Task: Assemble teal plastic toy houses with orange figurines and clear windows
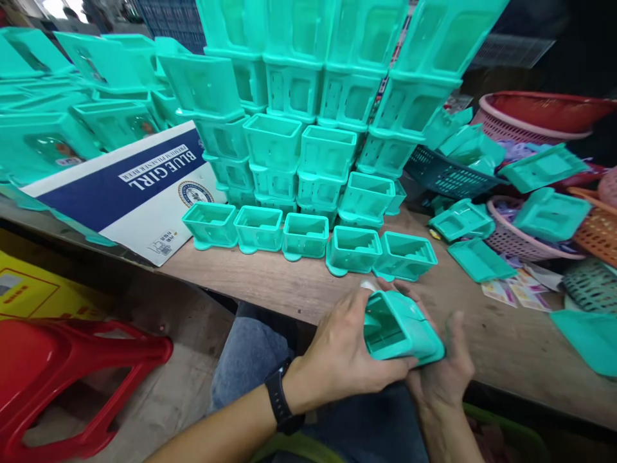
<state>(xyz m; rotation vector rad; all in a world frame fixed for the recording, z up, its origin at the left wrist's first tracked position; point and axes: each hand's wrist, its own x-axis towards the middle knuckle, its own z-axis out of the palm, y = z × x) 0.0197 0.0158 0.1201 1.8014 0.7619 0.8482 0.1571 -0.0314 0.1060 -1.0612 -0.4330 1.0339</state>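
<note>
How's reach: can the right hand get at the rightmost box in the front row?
Probably yes: the rightmost box stands close by, nothing on top. But the right hand is busy at another green box, so it may need freeing first.

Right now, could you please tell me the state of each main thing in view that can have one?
Held teal box, tilted, opening visible
Left grip, closed on the held teal box
Right grip, touching the held teal box
Front row of five boxes, open side up
Stacked boxes, piled in tiers
Printed cardboard, tilted
Wristband, fastened
Red stool, upright
</note>
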